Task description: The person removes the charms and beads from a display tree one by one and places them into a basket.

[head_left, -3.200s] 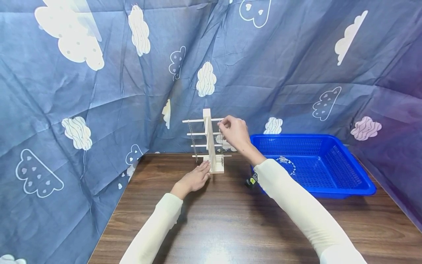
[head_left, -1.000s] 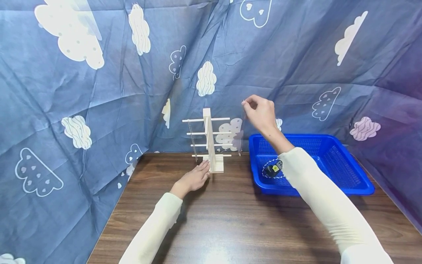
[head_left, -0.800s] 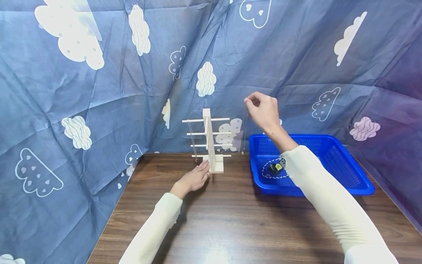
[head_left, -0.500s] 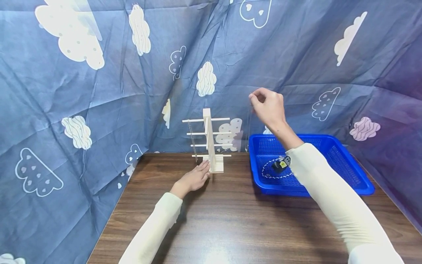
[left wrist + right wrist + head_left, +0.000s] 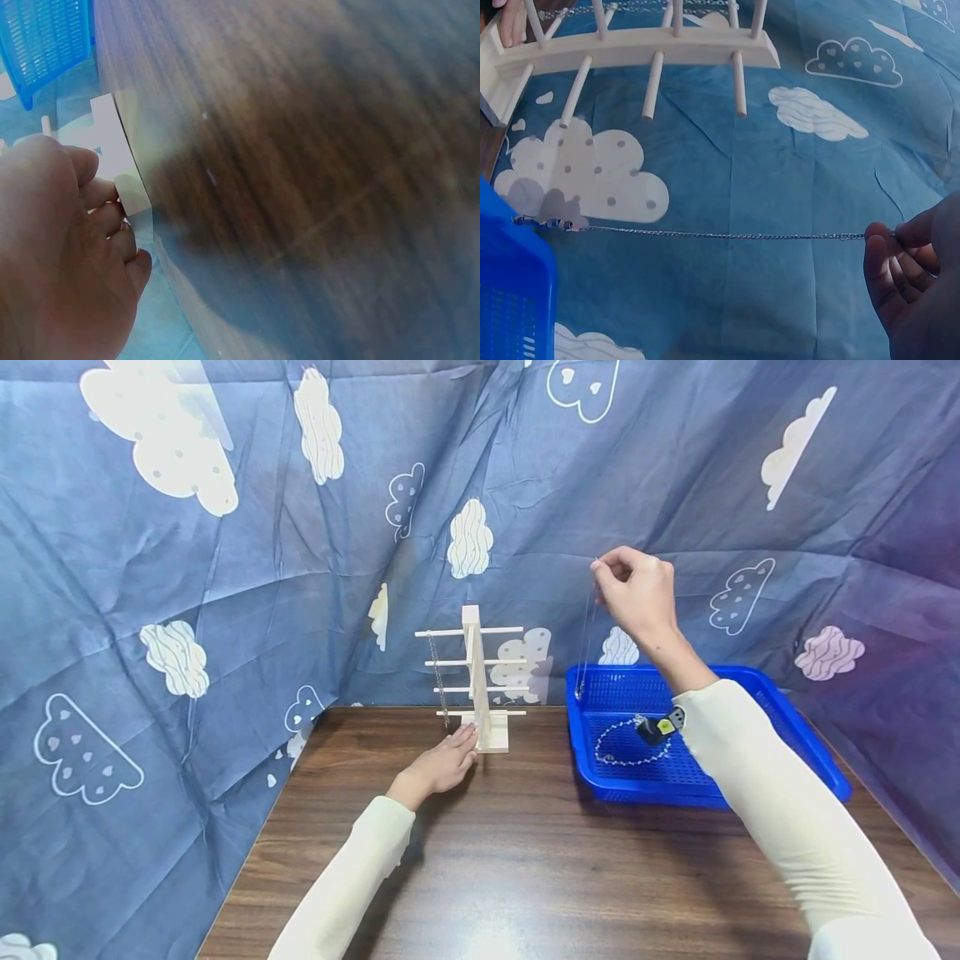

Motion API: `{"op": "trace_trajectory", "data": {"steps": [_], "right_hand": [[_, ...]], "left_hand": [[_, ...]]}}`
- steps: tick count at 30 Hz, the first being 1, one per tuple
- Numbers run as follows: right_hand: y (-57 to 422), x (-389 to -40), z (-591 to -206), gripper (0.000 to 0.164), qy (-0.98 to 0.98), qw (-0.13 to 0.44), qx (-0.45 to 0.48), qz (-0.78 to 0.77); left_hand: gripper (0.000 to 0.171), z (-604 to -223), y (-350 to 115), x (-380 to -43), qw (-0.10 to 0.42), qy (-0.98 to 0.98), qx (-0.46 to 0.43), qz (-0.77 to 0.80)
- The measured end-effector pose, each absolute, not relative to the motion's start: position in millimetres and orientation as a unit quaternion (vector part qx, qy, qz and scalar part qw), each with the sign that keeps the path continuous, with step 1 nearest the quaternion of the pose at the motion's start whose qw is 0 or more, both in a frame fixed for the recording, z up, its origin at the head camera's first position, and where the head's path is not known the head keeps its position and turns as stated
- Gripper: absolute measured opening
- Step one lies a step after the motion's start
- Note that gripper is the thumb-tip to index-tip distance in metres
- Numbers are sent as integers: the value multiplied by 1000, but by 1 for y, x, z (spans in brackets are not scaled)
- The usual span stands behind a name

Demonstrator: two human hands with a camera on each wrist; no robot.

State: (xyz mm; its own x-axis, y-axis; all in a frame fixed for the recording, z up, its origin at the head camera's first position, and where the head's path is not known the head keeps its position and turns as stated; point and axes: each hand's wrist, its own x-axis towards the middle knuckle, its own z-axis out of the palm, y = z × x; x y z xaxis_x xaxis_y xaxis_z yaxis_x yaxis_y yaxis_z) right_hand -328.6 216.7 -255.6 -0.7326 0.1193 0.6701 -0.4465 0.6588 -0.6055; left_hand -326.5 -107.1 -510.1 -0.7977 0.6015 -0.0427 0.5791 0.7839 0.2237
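My right hand [image 5: 639,589] pinches a thin silver chain necklace [image 5: 727,236] between thumb and finger. The chain hangs down, and the small pendant [image 5: 579,692] at its low end overlaps the basket's back left corner in the head view. My left hand [image 5: 441,764] rests with extended fingers on the base of a pale wooden jewelry stand [image 5: 480,685]. From the stand's upper left peg hangs another chain necklace [image 5: 439,685]; its right pegs hold nothing. In the left wrist view, the left fingers [image 5: 105,217] lie along the base [image 5: 124,161].
A blue plastic basket [image 5: 817,760] stands right of the stand, with a clear-beaded strand [image 5: 626,762] inside. The right wrist's black camera [image 5: 654,731] passes over it. Cloud-print cloth [image 5: 247,568] hangs behind the brown wooden table [image 5: 480,860].
My right hand has drawn back from the stand's upper right peg, taking the chain necklace with it, and has risen rightward to the basket. The left hand stays on the base.
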Motion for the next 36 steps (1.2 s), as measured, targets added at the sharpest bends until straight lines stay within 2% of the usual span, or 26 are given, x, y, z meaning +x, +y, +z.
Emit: {"op": "trace_trajectory", "data": {"steps": [27, 36], "right_hand": [[274, -325, -250, 27, -832, 375, 49, 406], [296, -323, -254, 28, -846, 386, 29, 366]], "left_hand": [[57, -509, -107, -325, 53, 941, 318, 104], [57, -510, -106, -326, 57, 943, 311, 106]]}}
